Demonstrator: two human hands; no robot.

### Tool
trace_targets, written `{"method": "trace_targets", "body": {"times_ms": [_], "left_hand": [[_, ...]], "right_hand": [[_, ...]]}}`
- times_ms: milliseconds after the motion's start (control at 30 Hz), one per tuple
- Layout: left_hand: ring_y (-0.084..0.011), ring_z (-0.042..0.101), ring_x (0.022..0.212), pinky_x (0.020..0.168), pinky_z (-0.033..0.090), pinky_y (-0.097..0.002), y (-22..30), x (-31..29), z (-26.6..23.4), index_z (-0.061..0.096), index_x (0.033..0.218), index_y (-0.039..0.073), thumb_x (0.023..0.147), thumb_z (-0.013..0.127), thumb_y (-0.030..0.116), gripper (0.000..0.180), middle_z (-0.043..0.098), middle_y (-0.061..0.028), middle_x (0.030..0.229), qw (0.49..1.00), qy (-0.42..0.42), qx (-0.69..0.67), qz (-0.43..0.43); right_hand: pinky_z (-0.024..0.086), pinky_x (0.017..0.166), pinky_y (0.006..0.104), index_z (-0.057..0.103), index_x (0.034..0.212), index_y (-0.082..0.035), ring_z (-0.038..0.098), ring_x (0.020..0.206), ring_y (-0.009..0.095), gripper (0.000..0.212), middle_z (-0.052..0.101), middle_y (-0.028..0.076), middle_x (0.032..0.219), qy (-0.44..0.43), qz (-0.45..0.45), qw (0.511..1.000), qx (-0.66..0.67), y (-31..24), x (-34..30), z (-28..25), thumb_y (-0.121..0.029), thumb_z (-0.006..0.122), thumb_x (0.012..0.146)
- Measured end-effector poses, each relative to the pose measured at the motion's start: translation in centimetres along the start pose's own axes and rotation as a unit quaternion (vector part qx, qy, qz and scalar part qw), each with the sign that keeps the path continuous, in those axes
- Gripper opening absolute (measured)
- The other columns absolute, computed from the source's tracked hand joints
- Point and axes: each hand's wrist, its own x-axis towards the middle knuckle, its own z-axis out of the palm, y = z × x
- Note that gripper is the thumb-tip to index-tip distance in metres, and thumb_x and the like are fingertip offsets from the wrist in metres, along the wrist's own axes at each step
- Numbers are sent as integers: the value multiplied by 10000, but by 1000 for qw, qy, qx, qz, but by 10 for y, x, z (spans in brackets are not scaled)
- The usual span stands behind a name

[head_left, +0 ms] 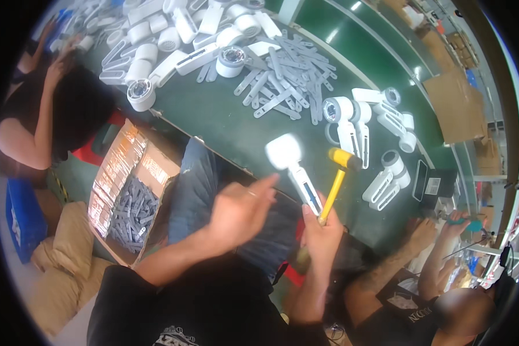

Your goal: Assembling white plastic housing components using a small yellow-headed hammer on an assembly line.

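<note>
White fan (294, 170), one, yellow mallet (335, 188), one, both in right hand (323, 239)

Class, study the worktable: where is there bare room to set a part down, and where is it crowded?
One bare patch of green table lies between its near edge and the loose grey strips, beyond the raised white device. Another lies just below the paired devices at right. Crowded: the upper left, under heaped white devices.

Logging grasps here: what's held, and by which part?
The right hand holds the white fan by its handle's lower end and the yellow mallet by its handle; the left hand holds nothing visible.
</note>
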Motion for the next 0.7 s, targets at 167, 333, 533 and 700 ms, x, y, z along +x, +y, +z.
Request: {"method": "trace_targets", "body": {"times_ms": [167,333,533,700], "left_hand": [[-272,674,795,781,524,-385,-35,29,-46,720,1236,77,938,727,119,302,777,-81,891,991,64,61,-96],[-380,559,1291,1074,451,-504,-48,47,-65,638,1363,126,771,860,174,635,585,-128,1466,981,-9,124,146],[-369,494,1379,1081,499,-442,-51,73,-22,674,1325,177,868,771,175,468,536,-117,1450,961,-127,107,223],[-373,591,1199,981,519,-479,-79,47,-108,717,1257,158,720,901,183,568,595,-161,1328,952,38,231,199]], "right_hand": [[336,392,227,616,1419,-20,452,440,32,458,628,-13,743,-112,-29,992,-47,-4,42,-5,-54,708,971],[376,406,222,612,1418,-1,484,484,33,491,737,78,1138,-125,-92,987,41,10,56,-16,6,694,935],[362,366,207,561,1350,118,491,402,71,368,639,245,1396,-39,-129,984,117,24,60,-30,21,510,998],[355,354,215,548,1365,101,485,392,81,370,644,268,1364,-35,-111,985,130,29,63,-25,25,501,1006]]}}
